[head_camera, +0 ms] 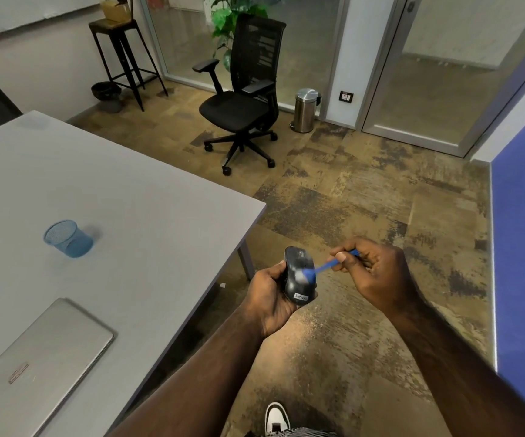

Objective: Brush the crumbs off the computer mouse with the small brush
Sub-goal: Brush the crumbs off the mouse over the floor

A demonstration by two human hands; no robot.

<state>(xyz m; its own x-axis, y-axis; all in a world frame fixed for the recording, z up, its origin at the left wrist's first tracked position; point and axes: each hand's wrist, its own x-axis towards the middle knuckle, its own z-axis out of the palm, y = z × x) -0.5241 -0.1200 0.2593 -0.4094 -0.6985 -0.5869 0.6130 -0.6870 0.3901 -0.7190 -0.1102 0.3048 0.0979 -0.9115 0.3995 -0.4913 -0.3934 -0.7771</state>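
The right hand (377, 272) pinches the small brush (324, 267) by its blue handle, bristles touching the back of the computer mouse (299, 275). The left hand (270, 298) wraps closed around the mouse, held over the floor just beside the table (160, 197) corner. Crumbs are too small to make out; light strokes away from the palm probably serve best.

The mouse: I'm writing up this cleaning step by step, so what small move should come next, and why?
Probably a short sweep of the brush across the mouse toward its edge. The left hand holds the mouse off the table, over the floor, and the right hand already has the bristle end resting on its top, so loosened crumbs would likely drop to the carpet. Crumbs themselves are too small to see.
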